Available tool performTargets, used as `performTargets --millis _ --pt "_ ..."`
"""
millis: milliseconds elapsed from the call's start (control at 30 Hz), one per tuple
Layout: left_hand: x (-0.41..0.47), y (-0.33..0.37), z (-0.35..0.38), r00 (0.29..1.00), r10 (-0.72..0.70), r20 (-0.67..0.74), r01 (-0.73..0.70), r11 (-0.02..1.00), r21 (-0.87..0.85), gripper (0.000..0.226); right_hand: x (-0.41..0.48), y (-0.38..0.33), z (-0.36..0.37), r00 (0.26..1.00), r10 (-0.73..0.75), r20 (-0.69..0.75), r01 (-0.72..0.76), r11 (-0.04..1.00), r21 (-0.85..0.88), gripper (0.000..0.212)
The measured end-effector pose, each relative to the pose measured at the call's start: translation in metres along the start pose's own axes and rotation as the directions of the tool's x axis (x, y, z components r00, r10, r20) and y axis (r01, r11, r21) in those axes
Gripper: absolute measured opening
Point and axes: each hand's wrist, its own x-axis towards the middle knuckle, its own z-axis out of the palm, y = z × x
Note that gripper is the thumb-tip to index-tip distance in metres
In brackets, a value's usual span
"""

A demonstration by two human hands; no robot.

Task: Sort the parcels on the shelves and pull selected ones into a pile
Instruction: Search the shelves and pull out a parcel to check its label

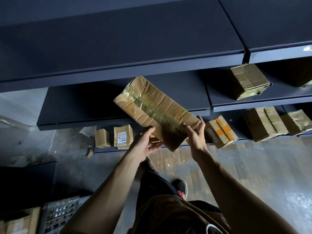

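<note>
A long flat cardboard parcel point(155, 110) wrapped in clear tape is held in the air in front of the dark blue shelves, tilted with its far end up and to the left. My left hand point(145, 142) grips its near left edge from below. My right hand point(195, 130) grips its near right corner, thumb on top. On the lowest shelf stand two small taped parcels point(116, 137) to the left and an orange-taped box point(221, 132) to the right. A square box point(249, 81) sits on the middle shelf point(236, 98) at right.
Several more taped boxes point(273, 122) line the lowest shelf at far right. The top shelf point(118, 53) juts out overhead. On the concrete floor lie a grey plastic crate point(59, 213) and a cardboard box point(18, 222) at bottom left. My legs and shoes point(180, 188) stand below.
</note>
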Motion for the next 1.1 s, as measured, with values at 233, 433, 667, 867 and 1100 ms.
performTargets --millis 233,433,667,867,1100 --pt "0.027 0.036 -0.017 0.991 0.096 -0.093 -0.096 0.995 0.000 0.055 0.010 0.000 -0.002 1.000 0.017 0.015 -0.017 1.000 -0.014 0.088" --pt "0.061 0.094 -0.071 0.878 0.442 -0.186 -0.334 0.842 0.425 0.132 0.008 0.002 -0.003 1.000 0.013 -0.003 -0.013 1.000 -0.012 0.041" --pt "0.053 0.056 -0.120 0.945 0.298 0.137 -0.322 0.924 0.206 0.093 0.019 0.001 -0.048 0.997 0.036 0.071 -0.041 0.997 0.069 0.076" --pt "0.015 0.028 -0.097 0.953 0.272 0.131 -0.293 0.937 0.190 0.051 0.015 -0.012 -0.089 0.982 0.183 -0.043 -0.172 0.967 0.188 0.043" --pt "-0.032 0.056 -0.059 0.878 0.384 0.287 -0.479 0.720 0.503 0.104 0.025 -0.019 -0.103 0.946 0.223 -0.233 -0.186 0.967 0.172 0.051"
